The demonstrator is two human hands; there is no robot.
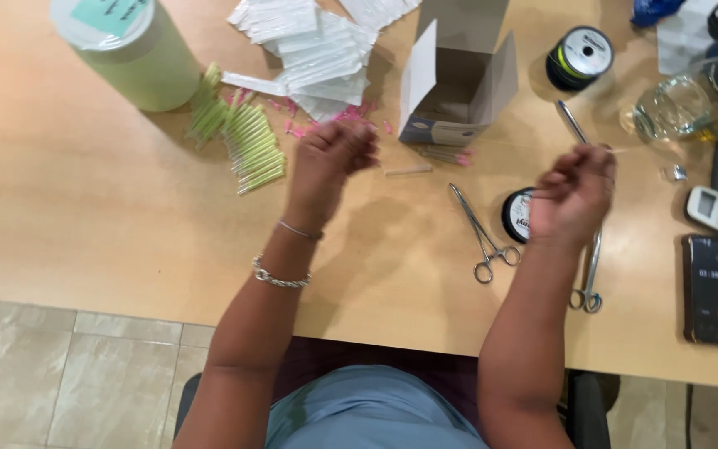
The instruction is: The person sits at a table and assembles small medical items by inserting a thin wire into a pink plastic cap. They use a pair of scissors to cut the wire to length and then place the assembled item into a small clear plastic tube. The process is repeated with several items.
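Two raised hands hover over a wooden bench [85, 208]: the left hand [330, 158] is closed in a loose fist, the right hand [573, 193] is closed in a pinching grip, what it holds too blurred to tell. Between them lie forceps [482, 235]; beyond, green tubes [247, 137], an open box [457, 79] and white packets [317, 50].

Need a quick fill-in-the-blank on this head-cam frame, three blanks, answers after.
1. The open cardboard box stands on the ____ table.
2. The left hand is raised near a pile of ____ tubes.
3. The phone lies to the ____ of the right hand.

Missing words: wooden; green; right
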